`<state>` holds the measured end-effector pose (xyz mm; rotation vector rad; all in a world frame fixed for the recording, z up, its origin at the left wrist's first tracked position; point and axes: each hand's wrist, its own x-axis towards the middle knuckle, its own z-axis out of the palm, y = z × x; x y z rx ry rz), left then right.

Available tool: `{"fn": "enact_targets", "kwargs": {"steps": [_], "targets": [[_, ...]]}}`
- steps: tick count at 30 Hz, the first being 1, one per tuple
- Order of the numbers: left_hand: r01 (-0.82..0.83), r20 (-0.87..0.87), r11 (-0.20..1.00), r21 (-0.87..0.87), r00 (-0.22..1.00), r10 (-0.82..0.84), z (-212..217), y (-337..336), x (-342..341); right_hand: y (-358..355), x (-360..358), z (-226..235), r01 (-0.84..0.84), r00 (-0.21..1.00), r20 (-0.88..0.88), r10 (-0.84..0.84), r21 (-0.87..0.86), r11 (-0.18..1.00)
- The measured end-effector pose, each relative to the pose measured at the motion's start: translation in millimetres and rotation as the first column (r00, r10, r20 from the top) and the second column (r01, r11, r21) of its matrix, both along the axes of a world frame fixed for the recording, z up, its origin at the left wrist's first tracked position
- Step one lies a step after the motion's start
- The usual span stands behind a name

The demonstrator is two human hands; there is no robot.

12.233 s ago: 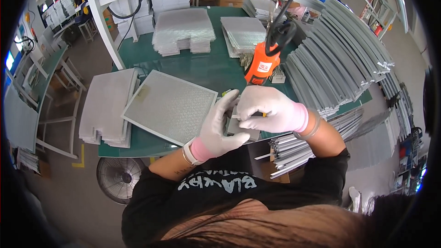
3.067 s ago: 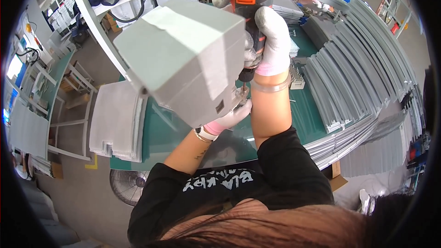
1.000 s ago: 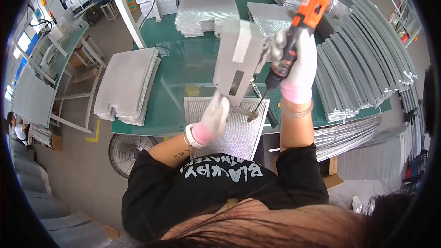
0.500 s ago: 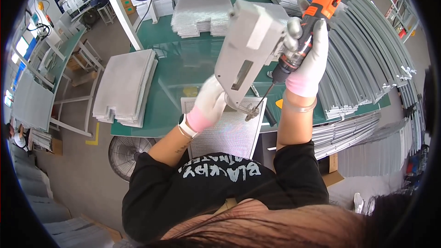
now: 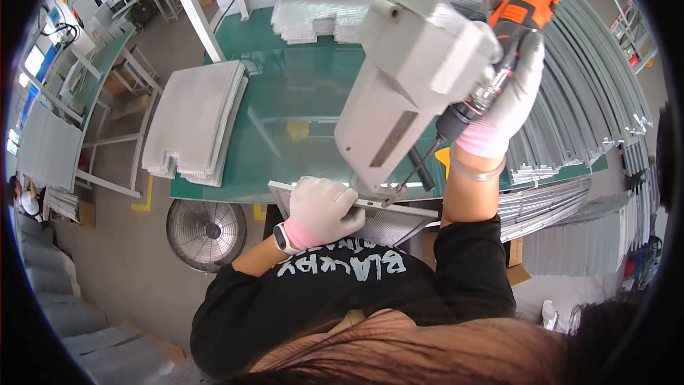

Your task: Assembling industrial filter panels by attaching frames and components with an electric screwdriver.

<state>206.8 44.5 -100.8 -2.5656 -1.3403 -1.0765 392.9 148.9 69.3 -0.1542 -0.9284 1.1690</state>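
Note:
My left hand (image 5: pixel 322 205), in a white glove with a pink cuff, is closed on the upper edge of a framed mesh panel (image 5: pixel 399 222) tilted against my front. My right hand (image 5: pixel 514 93), gloved too, wraps around an orange and black power screwdriver (image 5: pixel 531 0). A bulky light-grey housing (image 5: pixel 406 85) sits alongside the screwdriver, and its lower end comes down at the panel's edge. The long thin bit (image 5: pixel 426 160) points down to the frame edge; whether it touches a screw there is too small to tell.
A green-topped table (image 5: pixel 285 114) carries stacked white sheets (image 5: pixel 192 121) at left and a stack of mesh pads (image 5: pixel 320 3) at the back. Long grey strips (image 5: pixel 584 93) are piled at right. A black-handled tool (image 5: pixel 422 170) lies near the front edge. A floor fan (image 5: pixel 206 234) stands below left.
The panel has tipped up from lying flatter, its edge now facing the bit. My left hand has moved down from the grey housing to the panel edge. The screwdriver has shifted slightly right.

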Motion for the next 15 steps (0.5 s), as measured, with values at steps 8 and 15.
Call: {"fn": "enact_targets", "kwargs": {"steps": [8,15], "targets": [[0.015,0.038,0.999,-0.031,0.999,-0.014,-8.8,-13.1,-6.2,-19.3,-20.4,-7.2,-0.034,0.991,-0.128,0.028,-0.047,0.998],[0.049,0.015,0.998,-0.047,0.999,-0.048,4.7,-12.8,-5.0,-22.9,-16.7,-37.1,-0.165,0.986,-0.006,0.165,0.057,0.985]]}}
